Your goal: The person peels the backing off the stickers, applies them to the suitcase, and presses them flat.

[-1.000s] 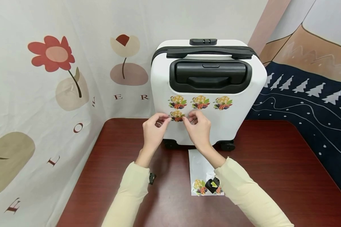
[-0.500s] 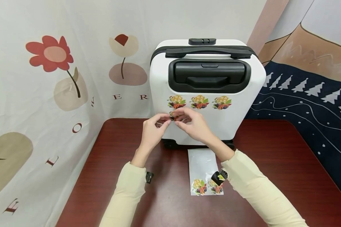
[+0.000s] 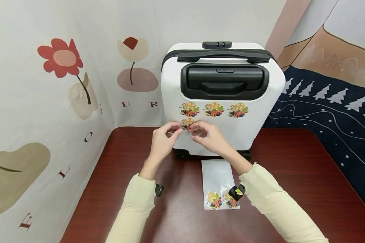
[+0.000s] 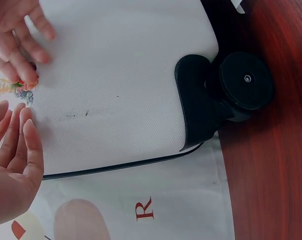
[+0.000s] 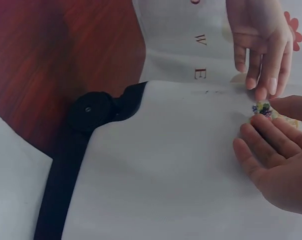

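Note:
A fruit-patterned sticker (image 3: 187,122) lies on the front of a white suitcase (image 3: 246,130), under the leftmost of three like stickers in a row (image 3: 214,110). My left hand (image 3: 163,139) pinches its left edge between thumb and fingertips. My right hand (image 3: 212,137) touches its right part with extended fingers, the thumb held apart and lower. In the right wrist view the sticker (image 5: 262,109) shows only partly between the fingers of both hands. The left wrist view shows its colourful edge (image 4: 25,92) between the fingertips.
A white backing sheet (image 3: 217,175) with two more fruit stickers (image 3: 214,200) lies on the reddish-brown table (image 3: 292,175) before the suitcase. Black wheels (image 4: 246,80) stick out at the suitcase's bottom. Printed cloths (image 3: 103,67) hang behind and at the sides.
My right hand has shifted left from the sticker's right edge, covered much of it, then drawn back a little, its fingers straighter. The left hand has stayed at the left edge.

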The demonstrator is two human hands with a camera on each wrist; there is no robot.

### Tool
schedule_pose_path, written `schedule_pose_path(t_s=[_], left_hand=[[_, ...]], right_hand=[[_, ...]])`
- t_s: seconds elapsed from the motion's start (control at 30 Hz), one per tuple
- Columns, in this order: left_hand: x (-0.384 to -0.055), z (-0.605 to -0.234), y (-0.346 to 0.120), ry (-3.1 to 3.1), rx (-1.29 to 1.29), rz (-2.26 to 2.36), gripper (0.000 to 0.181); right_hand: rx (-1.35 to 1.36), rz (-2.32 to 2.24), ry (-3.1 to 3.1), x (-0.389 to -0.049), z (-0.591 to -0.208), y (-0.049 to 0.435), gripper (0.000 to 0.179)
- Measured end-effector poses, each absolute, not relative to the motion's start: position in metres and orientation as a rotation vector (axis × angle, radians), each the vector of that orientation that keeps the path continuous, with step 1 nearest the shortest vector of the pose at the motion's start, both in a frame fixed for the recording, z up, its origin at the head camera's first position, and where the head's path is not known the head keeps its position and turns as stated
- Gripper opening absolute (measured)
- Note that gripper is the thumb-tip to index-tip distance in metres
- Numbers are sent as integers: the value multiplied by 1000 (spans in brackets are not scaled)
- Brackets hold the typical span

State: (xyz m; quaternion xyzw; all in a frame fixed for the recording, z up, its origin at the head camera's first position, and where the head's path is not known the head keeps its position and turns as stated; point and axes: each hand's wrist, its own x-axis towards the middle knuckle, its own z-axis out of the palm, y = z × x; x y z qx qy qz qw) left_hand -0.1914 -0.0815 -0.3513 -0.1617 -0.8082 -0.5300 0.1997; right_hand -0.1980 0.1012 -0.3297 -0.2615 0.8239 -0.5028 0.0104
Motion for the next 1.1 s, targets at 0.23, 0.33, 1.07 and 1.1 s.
schedule_pose_path(t_s=[0.23, 0.33, 1.07, 1.1], left_hand=[[-191, -351, -81, -2241, -451, -1512, 13], [-191, -351, -81, -2231, -458, -1522, 13], [-191, -353, -80, -2222, -451, -1509, 13], [-191, -353, -80, -2224, -452, -1503, 13]], right_hand=[[-841, -1581, 2578, -198, -326, 98, 23], [-878, -1623, 2564, -198, -319, 95, 23], [-852, -1502, 2572, -198, -330, 108, 24], [-847, -1497, 2570, -198, -331, 109, 24]])
